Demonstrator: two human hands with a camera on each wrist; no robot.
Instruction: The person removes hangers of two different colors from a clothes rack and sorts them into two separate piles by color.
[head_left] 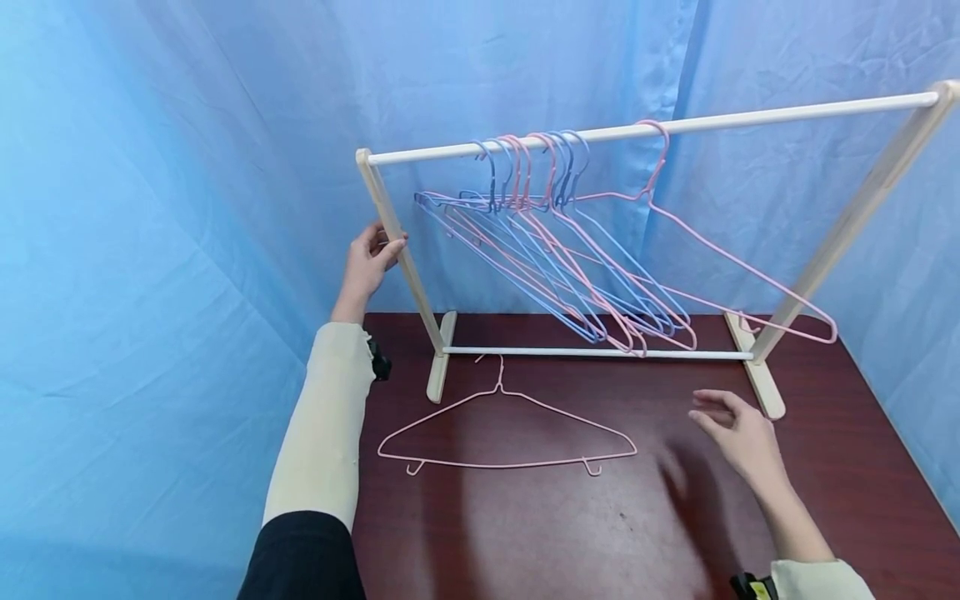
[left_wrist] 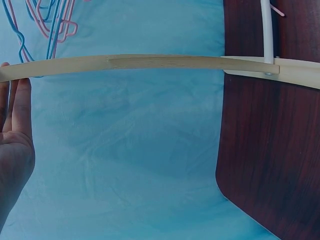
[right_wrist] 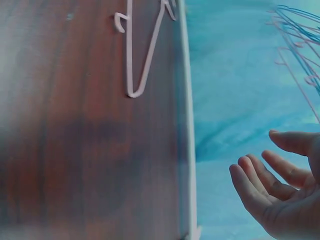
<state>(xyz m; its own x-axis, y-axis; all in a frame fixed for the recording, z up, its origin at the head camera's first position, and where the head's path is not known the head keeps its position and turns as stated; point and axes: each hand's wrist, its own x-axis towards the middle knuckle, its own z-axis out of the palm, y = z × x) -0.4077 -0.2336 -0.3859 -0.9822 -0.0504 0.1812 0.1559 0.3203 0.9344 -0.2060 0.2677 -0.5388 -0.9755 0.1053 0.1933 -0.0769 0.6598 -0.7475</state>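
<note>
My left hand [head_left: 371, 260] holds the left wooden post [head_left: 416, 287] of a clothes rack, thumb on the near side and fingers around behind it. In the left wrist view, fingers [left_wrist: 21, 107] reach up to that post. My right hand [head_left: 738, 433] is over the right part of the table, fingers loosely bent, with nothing in it; the right wrist view shows the same relaxed hand [right_wrist: 280, 185]. A pink hanger [head_left: 506, 464] lies flat on the table before the rack, hook toward the rack. Several blue and pink hangers [head_left: 592, 275] hang bunched from the white top rail [head_left: 787, 114].
One pink hanger [head_left: 738, 258] hangs apart, right of the bunch. The rack's lower bar [head_left: 540, 352] joins its wooden feet [head_left: 767, 392] on the dark red-brown table [head_left: 547, 533]. Blue cloth [head_left: 187, 250] surrounds the table at the back and sides.
</note>
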